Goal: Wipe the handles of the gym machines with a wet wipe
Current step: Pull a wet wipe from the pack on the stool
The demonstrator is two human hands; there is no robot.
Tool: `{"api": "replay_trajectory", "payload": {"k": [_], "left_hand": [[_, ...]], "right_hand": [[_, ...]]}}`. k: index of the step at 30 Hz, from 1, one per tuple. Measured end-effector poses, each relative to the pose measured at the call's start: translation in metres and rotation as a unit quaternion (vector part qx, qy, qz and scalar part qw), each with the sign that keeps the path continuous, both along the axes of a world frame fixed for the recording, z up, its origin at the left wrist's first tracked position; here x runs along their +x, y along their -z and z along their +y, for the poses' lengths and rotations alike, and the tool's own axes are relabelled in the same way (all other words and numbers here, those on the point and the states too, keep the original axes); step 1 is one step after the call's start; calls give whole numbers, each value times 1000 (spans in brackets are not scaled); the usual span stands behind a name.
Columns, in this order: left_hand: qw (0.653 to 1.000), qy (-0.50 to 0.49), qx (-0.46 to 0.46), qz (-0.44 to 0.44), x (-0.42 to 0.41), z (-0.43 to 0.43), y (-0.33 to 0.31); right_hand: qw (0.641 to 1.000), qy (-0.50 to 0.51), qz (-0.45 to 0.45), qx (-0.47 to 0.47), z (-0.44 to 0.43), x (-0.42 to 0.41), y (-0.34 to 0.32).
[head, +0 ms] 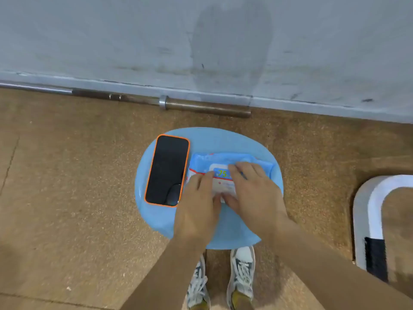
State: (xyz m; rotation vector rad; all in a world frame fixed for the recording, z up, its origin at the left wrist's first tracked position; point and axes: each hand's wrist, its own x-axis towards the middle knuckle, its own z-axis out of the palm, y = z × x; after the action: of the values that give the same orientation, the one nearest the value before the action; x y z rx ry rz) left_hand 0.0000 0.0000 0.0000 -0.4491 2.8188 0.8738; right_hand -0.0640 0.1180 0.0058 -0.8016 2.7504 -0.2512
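2 shoes [242, 274] stand nearest, just behind a blue stool [214, 139]. Both hands are on the wipe pack [261, 166], which lies on the stool's right half. The left hand [196, 204] has bent fingers on the pack's label and its thumb at the near edge; I cannot tell if it pinches the flap. The right hand [252, 193] lies flat, fingers slightly spread across the pack. A phone [167, 168] lies just left of the pack. A white frame [366, 211] sits at right. Farther off, a bar [201, 106] lies along the wall [201, 41].
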Motion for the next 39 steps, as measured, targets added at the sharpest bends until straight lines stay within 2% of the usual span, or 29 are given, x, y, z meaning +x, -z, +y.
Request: {"api": "replay_trajectory", "payload": {"k": [2,6,9,11,13,14,16,17,18,19,20,21,23,25,26,30,33,35,39], "left_hand": [[998,-56,40,-8,-3,-1,-2],[997,-56,27,-54,-5,-2,-4],[995,-68,26,-72,-10,-5,-6],[993,-79,34,-82,-12,-6,-7],[991,-87,44,-93,-14,-8,-7],[990,-90,46,-101,-15,-10,-6],[988,-91,38,-121,-18,-12,-7],[988,-81,27,-129,-20,-12,-9],[988,-66,15,-138,-21,-11,-11],[989,-45,1,-140,-22,-9,-13],[989,-24,-9,-144,-22,-7,-17],[989,-8,-16,-146,-23,-6,-20],[988,19,-25,-154,-25,-2,-27],[984,44,-47,-164,-27,2,-29],[982,51,-58,-171,-28,4,-30],[975,50,-91,-197,-31,11,-33],[977,15,-113,-182,-31,16,-32],[981,-12,-107,-163,-28,15,-30],[986,-83,-41,-137,-19,5,-28]], "right_hand": [[999,-35,15,27,-1,-7,-5],[981,-150,88,90,1,-16,-1],[970,-206,94,90,3,-27,-1],[971,-210,79,87,5,-31,-2],[976,-203,58,46,7,-36,-8],[983,-179,26,11,8,-40,-11],[993,-68,-79,-55,14,-55,-14],[983,23,-143,-110,18,-62,-12],[954,128,-197,-186,20,-66,-7],[925,209,-206,-240,20,-65,-3],[912,251,-187,-267,18,-63,-2],[921,247,-148,-264,15,-59,-1],[964,176,-17,-199,13,-53,-5],[971,146,84,-169,14,-57,-10],[971,135,91,-175,16,-58,-9],[981,25,-4,-194,30,-38,0],[979,16,-56,-196,42,-22,3],[978,39,-69,-194,43,-16,6],[991,26,-46,-124,31,-15,6]]}}
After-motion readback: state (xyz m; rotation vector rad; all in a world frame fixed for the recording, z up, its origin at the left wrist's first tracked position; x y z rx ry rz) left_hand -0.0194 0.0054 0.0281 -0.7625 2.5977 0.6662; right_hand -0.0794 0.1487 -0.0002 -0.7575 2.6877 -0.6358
